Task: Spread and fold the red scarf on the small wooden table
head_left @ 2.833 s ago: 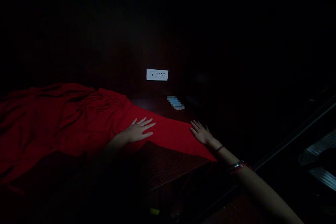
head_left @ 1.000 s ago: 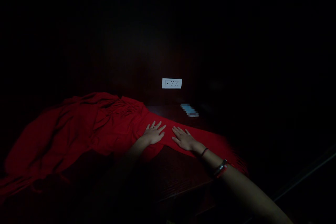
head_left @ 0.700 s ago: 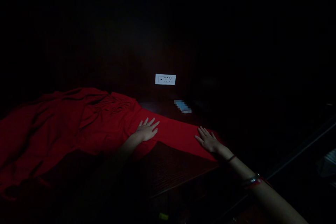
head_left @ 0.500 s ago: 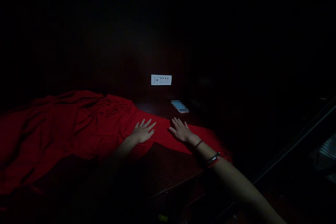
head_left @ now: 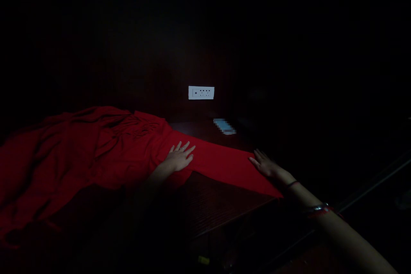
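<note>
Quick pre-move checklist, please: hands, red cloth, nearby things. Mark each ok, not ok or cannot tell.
1. Left hand on the red cloth: ok, open and palm down.
2. Right hand pressing on the cloth: cannot tell; it is open at the cloth's far edge, toward the right end, but contact is unclear.
3. Cloth between the hands smooth: ok, no clear folds.
4. Cloth left of the left hand smooth: not ok, bunched and creased.
5. Pixelated object clear of the cloth: ok, bare tabletop shows between them.
6. Lighting: not ok, much of the view is black.
</note>
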A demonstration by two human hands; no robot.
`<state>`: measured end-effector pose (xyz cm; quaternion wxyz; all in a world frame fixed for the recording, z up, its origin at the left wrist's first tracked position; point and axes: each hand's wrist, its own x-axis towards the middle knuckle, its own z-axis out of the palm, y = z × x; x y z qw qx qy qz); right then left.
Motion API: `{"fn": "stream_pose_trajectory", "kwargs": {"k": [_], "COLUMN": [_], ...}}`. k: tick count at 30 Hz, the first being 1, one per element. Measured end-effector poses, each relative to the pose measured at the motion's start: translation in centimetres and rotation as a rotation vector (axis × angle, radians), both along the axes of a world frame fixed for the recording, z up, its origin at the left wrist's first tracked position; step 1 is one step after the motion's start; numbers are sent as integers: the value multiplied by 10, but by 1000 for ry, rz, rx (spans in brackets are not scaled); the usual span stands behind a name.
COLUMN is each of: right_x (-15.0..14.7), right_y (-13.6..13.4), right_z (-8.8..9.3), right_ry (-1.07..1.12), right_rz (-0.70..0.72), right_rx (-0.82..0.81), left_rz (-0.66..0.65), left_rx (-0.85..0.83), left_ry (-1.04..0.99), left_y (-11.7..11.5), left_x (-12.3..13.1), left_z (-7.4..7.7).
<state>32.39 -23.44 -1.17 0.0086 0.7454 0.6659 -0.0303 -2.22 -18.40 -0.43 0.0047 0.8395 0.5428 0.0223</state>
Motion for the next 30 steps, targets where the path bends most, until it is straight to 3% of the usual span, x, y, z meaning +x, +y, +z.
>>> {"fn": "stream_pose_trajectory", "kwargs": {"k": [2, 4, 6, 9, 10, 12, 15, 20, 23, 26, 30], "right_x": [-21, -56, -100, -168, -189, -223, -253, -265, -270, -278, -282], "right_y": [10, 24, 38, 57, 62, 72, 83, 87, 84, 78, 73], "right_z": [11, 25, 40, 54, 55, 53, 43, 36, 37, 39, 38], "right_ry": [-15, -20, 1, 85, 117, 165, 223, 429, 773, 1219, 1648], "right_rz": [1, 82, 254, 520, 578, 656, 692, 696, 658, 541, 270], "right_rx": [50, 130, 170, 135, 126, 110, 106, 187, 207, 75, -183], "left_rz": [-52, -58, 111, 542, 620, 658, 602, 519, 338, 83, 19], "left_rx": [81, 199, 256, 65, -19, -109, -83, -69, -143, -277, -562], "left_ry": [-7, -18, -16, -7, -13, -38, -89, -205, -404, -502, -468], "left_y": [-1, 0, 2, 4, 5, 6, 9, 10, 3, -10, -22], "left_x": [-6, -20, -41, -75, -84, -99, -114, -131, -131, -117, -103], "left_z": [12, 33, 59, 89, 94, 98, 97, 102, 109, 117, 124]}}
